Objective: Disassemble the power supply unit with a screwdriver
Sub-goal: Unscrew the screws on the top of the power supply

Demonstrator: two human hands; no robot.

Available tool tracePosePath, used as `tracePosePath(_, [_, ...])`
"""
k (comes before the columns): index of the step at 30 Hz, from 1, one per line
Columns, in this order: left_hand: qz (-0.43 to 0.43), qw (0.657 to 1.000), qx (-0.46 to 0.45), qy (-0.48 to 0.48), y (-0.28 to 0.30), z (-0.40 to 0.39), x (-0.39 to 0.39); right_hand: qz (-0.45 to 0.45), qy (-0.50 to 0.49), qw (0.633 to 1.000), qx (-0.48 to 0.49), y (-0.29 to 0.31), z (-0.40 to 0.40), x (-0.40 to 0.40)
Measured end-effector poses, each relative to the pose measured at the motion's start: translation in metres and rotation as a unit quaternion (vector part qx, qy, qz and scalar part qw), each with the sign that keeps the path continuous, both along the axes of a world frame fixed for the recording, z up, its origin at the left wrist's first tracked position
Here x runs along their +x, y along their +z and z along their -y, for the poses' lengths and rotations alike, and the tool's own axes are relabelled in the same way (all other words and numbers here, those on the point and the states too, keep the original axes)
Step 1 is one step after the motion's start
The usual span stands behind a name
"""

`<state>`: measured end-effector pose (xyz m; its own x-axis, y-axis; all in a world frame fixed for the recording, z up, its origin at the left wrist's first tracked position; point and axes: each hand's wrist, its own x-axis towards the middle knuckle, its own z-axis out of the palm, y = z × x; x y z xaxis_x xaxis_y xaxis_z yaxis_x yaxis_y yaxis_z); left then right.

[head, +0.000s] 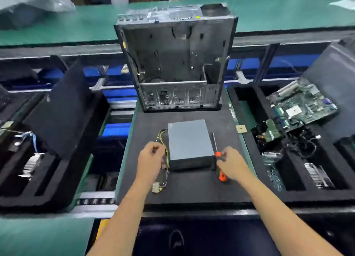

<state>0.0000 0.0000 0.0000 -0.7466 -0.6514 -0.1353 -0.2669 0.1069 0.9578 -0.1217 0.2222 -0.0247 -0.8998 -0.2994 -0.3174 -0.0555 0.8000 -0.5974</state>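
A grey power supply unit (189, 142) lies flat on the dark mat (182, 190) in front of me. Its yellow and black cable bundle (165, 153) runs down its left side to a white connector (156, 187). My left hand (151, 159) is over these cables, fingers curled around them. My right hand (231, 164) grips the orange and black handle of a screwdriver (219, 159) lying beside the unit's right side, its metal shaft pointing away from me.
An emptied computer case (175, 63) stands open at the mat's far end. A motherboard (301, 105) and loose wires lie in black foam trays on the right. A heatsink (31, 165) sits in foam trays on the left. A small chip (241, 129) rests at the mat's right edge.
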Motion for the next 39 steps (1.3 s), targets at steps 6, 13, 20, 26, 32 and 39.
tracePosePath(6, [0.006,0.998,-0.057,-0.017,-0.008,0.036,-0.056,0.035,-0.005,0.992,0.12,-0.018,0.025,-0.018])
tracePosePath(13, [0.029,0.99,-0.115,-0.071,-0.004,0.057,-0.092,-0.038,0.017,0.995,0.087,0.067,0.018,-0.068])
tracePosePath(20, [0.042,0.981,-0.149,-0.116,0.005,0.081,-0.098,-0.126,0.276,0.951,0.064,0.168,0.09,-0.083])
tracePosePath(26, [0.053,0.969,-0.172,-0.172,0.004,0.081,-0.099,-0.217,0.325,0.92,0.032,0.18,0.139,-0.089])
tracePosePath(32, [0.005,0.975,-0.174,-0.138,0.004,0.074,-0.104,-0.253,0.262,0.925,-0.108,0.181,0.156,-0.096])
tracePosePath(39, [0.034,0.967,-0.204,-0.151,-0.005,0.079,-0.104,-0.216,0.264,0.933,-0.117,0.169,0.17,-0.101])
